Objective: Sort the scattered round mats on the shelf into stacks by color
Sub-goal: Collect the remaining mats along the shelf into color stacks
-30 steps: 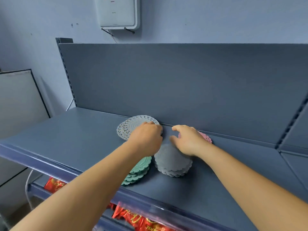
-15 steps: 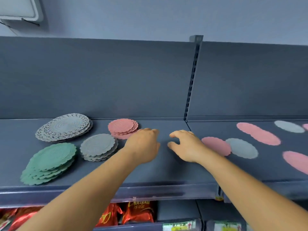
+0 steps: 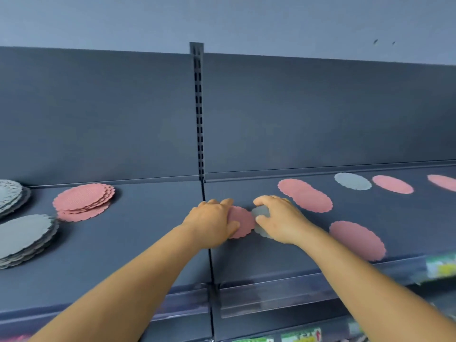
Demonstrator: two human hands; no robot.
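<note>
We see the grey mat (image 3: 261, 213) mostly hidden under the right hand (image 3: 280, 219); the left edge crops the grey stack (image 3: 23, 236).

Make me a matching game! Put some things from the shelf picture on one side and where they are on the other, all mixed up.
Things:
1. pink stack
2. grey stack
3. pink mat
4. grey mat

Places:
A. under the right hand
B. far left, near the shelf's front edge
C. under the left hand
D. left section, near the back panel

Pairs: 1-D, 2-B, 3-C, 4-A
</note>
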